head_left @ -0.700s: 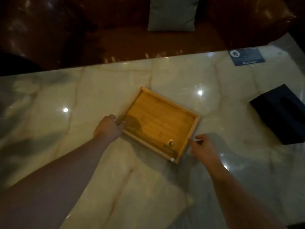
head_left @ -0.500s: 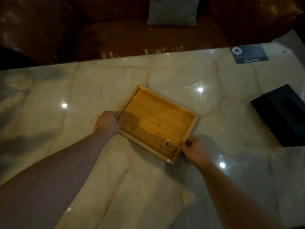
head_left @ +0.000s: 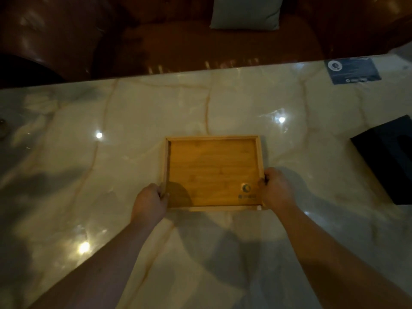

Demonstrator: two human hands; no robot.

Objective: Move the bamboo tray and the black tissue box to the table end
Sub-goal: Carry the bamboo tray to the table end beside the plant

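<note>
The bamboo tray is empty, with a small round logo near its front right corner. It sits square to me in the middle of the marble table. My left hand grips the tray's left rim near the front corner. My right hand grips the right rim near the front. The black tissue box lies at the right edge of the view, apart from the tray and untouched.
A blue printed card lies flat at the table's far right corner. Beyond the far table edge stands a brown leather sofa with a grey cushion. A small object shows at the far left edge of the table.
Both hands have closed on the tray's side rims. The tray, which lay at an angle, has turned and now sits square to me.
</note>
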